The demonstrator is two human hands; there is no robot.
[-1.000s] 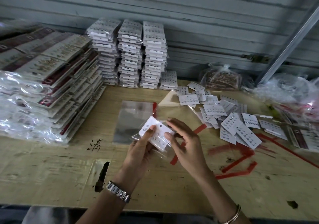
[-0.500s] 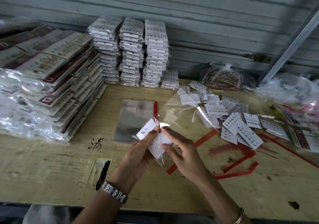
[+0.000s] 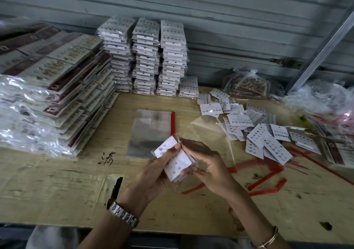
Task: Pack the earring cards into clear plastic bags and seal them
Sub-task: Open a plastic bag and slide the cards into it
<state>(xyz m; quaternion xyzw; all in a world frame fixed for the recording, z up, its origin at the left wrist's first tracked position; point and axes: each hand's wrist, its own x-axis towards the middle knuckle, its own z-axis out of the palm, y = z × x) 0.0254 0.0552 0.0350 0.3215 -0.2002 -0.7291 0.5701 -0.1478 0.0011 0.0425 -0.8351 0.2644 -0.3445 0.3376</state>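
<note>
A white earring card [image 3: 176, 162] with small studs sits between both hands above the cardboard-covered table. My left hand [image 3: 153, 174] grips its left side, thumb on the card's face. My right hand [image 3: 206, 164] pinches the card's top edge together with a clear plastic bag [image 3: 212, 133] that stands up and fans out behind the hands. The card's lower end lies inside clear plastic. A flat pile of empty clear bags [image 3: 151, 133] with a red strip lies just beyond the hands. Loose earring cards [image 3: 258, 133] are scattered to the right.
Three tall stacks of bagged cards [image 3: 149, 57] stand at the back against the shutter. Larger packed cards [image 3: 47, 87] slope down on the left. Plastic bundles [image 3: 321, 103] lie at the far right. Red tape marks [image 3: 268, 176] and the table's near edge [image 3: 172, 231] are below.
The card has turned more upright and moved slightly right. The clear bag has lifted and spread out behind my right hand, whose fingers have closed on the card's top edge.
</note>
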